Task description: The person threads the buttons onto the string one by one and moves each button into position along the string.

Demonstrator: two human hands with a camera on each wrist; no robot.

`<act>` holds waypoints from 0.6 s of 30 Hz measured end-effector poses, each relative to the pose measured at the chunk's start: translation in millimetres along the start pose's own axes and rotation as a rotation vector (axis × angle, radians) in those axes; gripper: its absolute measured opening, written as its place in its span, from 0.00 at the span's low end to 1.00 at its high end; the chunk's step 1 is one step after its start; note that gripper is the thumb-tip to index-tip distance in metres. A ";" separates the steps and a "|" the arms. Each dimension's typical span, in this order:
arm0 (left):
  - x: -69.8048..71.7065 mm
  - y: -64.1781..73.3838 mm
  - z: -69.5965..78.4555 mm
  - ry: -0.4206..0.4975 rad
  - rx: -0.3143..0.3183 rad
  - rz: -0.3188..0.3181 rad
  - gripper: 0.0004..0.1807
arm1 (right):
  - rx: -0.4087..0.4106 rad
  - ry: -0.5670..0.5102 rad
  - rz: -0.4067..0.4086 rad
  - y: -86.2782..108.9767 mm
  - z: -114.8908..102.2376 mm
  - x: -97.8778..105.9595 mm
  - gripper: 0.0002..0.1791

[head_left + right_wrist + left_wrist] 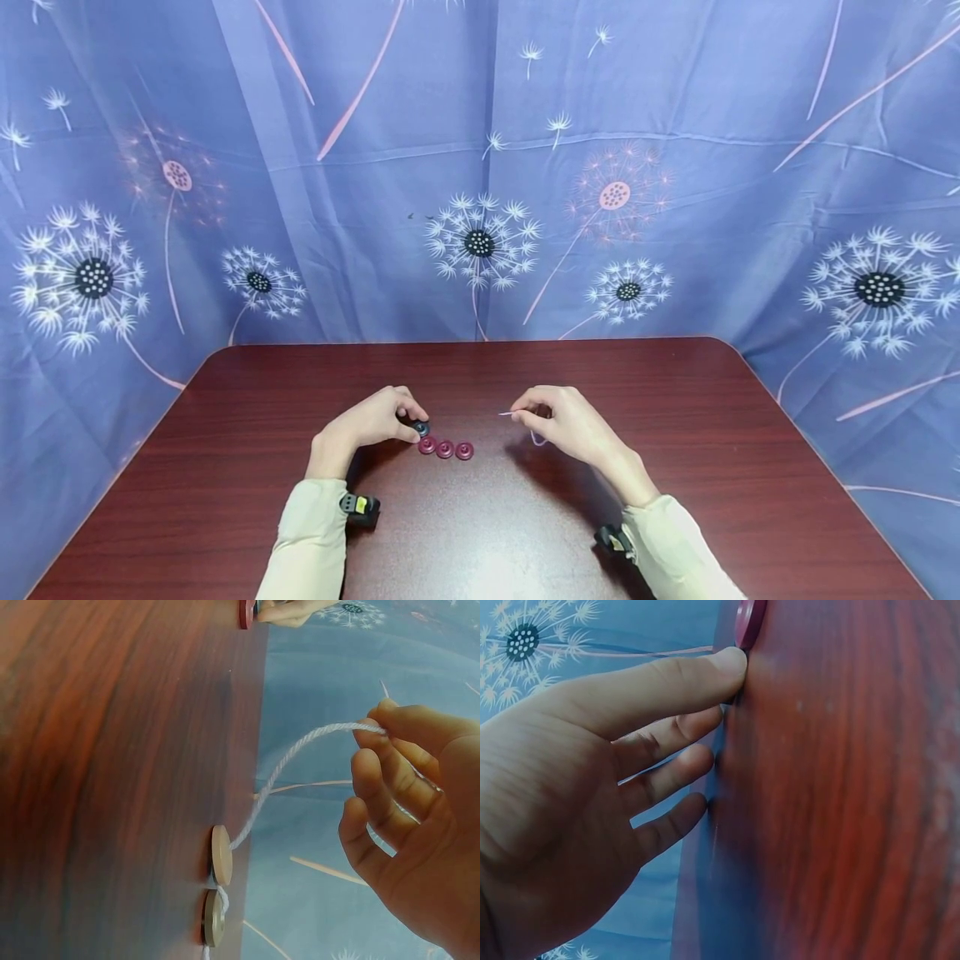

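My left hand (378,418) is low over the table with thumb and forefinger at either side of a dark blue button (422,429), gripping it. Right beside the thumb lies a maroon button (427,446), first in a short row with a second maroon button (445,450) and a third maroon button (464,451). Thumb and forefinger of my right hand (566,421) pinch a pale cord (300,742) near its end, and the tip points left. In the right wrist view the cord runs down through a beige button (221,855) and an olive button (214,919).
The dark red-brown wooden table (637,375) has a rounded far edge. Behind it and along both sides hangs a blue curtain (360,217) with a dandelion print. A black wrist camera (362,508) sits on the left cuff, another wrist camera (613,540) on the right.
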State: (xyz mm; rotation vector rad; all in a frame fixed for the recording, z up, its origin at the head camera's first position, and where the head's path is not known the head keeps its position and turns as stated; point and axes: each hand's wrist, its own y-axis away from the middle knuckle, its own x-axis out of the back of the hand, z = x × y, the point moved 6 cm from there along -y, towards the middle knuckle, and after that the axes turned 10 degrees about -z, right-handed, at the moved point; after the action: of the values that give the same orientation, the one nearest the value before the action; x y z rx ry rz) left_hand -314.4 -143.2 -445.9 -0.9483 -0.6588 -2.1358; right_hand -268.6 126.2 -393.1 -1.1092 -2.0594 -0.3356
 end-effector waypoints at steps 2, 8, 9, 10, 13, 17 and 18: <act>0.4 0.2 0.2 -0.002 0.001 0.005 0.13 | 0.003 0.001 0.000 0.0 -0.1 0.2 0.06; 0.7 0.6 -2.1 0.015 0.032 0.022 0.12 | 0.006 0.001 0.002 0.6 -0.5 1.2 0.06; 0.9 0.7 -2.5 0.019 0.036 0.025 0.11 | 0.006 0.000 0.002 0.6 -0.5 1.4 0.06; 1.1 1.0 -2.8 0.022 0.042 0.027 0.11 | 0.005 -0.001 0.001 0.6 -0.5 1.5 0.06; 2.1 1.6 -3.2 0.038 0.064 0.031 0.11 | 0.007 -0.003 -0.002 0.5 -0.5 1.6 0.06; 3.7 1.7 -1.6 0.055 0.084 0.041 0.11 | 0.011 -0.004 -0.003 0.7 -0.4 1.9 0.07; 4.2 1.6 -0.9 0.057 0.087 0.046 0.11 | 0.011 -0.004 -0.003 0.8 -0.3 2.0 0.07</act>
State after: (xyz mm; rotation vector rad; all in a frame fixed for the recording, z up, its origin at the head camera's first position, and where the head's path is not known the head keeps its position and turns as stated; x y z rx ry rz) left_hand -315.6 -146.4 -443.0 -0.8453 -0.6895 -2.0691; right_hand -268.6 127.7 -391.5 -1.1009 -2.0642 -0.3229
